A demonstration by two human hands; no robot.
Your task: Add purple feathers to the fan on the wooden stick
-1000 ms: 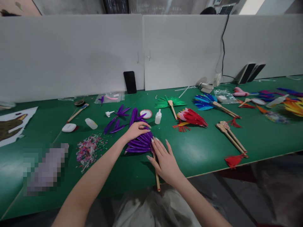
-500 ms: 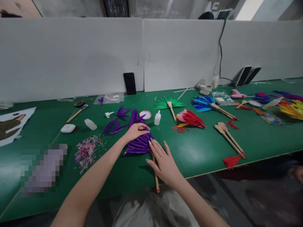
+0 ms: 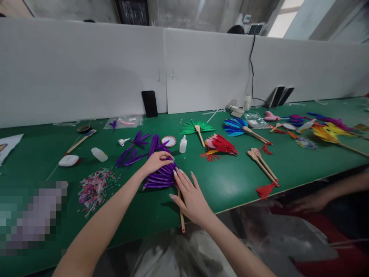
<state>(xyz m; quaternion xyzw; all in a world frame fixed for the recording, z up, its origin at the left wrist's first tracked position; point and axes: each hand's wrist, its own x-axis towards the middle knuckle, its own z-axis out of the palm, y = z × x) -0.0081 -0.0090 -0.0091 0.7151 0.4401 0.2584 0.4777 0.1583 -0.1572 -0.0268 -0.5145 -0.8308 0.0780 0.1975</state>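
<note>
A purple feather fan lies on the green table in front of me, its wooden handle pointing toward my body. My left hand rests over the upper feathers, thumb and fingers a little apart. Flat against the base of the feathers, by the top of the handle, lies my right hand, fingers stretched out and thumb apart. My palms hide part of the fan's middle. Loose purple feathers lie just beyond my left hand. A small white squeeze bottle stands upright behind the fan, beside a round white lid.
Confetti-like scraps are heaped on the left. Green, red and blue feather fans lie to the right, near bare wooden handles. A phone leans on the partition. Another person's arm shows at lower right.
The view has turned to the right, so everything sits further left, and another person's arm has come into sight. Both my hands keep their places on the purple fan.
</note>
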